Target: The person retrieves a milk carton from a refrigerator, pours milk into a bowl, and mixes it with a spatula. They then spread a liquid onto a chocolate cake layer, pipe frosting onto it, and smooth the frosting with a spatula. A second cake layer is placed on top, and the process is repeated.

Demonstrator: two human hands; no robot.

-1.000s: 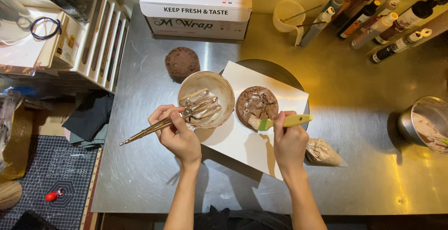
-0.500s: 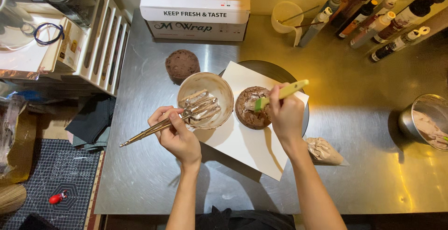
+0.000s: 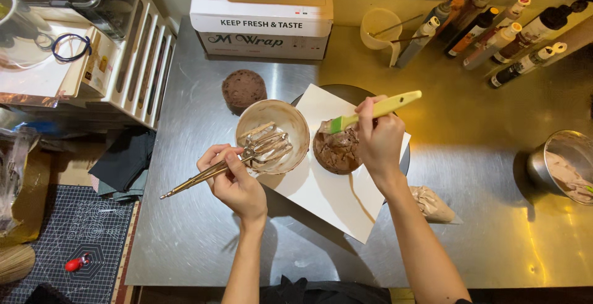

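My right hand (image 3: pixel 378 138) grips a pastry brush (image 3: pixel 377 109) with a yellow-green handle, its bristles touching the top of a round chocolate cake layer (image 3: pixel 335 150). The cake sits on a white paper sheet (image 3: pixel 327 199) over a dark round turntable (image 3: pixel 347 90). My left hand (image 3: pixel 238 180) holds a metal whisk (image 3: pixel 228 165) by its gold handle, with the wires resting in a small smeared bowl (image 3: pixel 275 134) just left of the cake. A second chocolate cake layer (image 3: pixel 243 89) lies behind the bowl.
A large white wrap box (image 3: pixel 262 17) stands at the back. Several squeeze bottles (image 3: pixel 494 29) lie at the back right beside a pale cup (image 3: pixel 380 29). A steel bowl of cream (image 3: pixel 563 167) is at the right edge, a piping bag (image 3: pixel 432 204) near my right forearm.
My right hand has moved up and left with the brush, from beside the cake's right edge to over the cake's far side. The left hand and whisk stay put.
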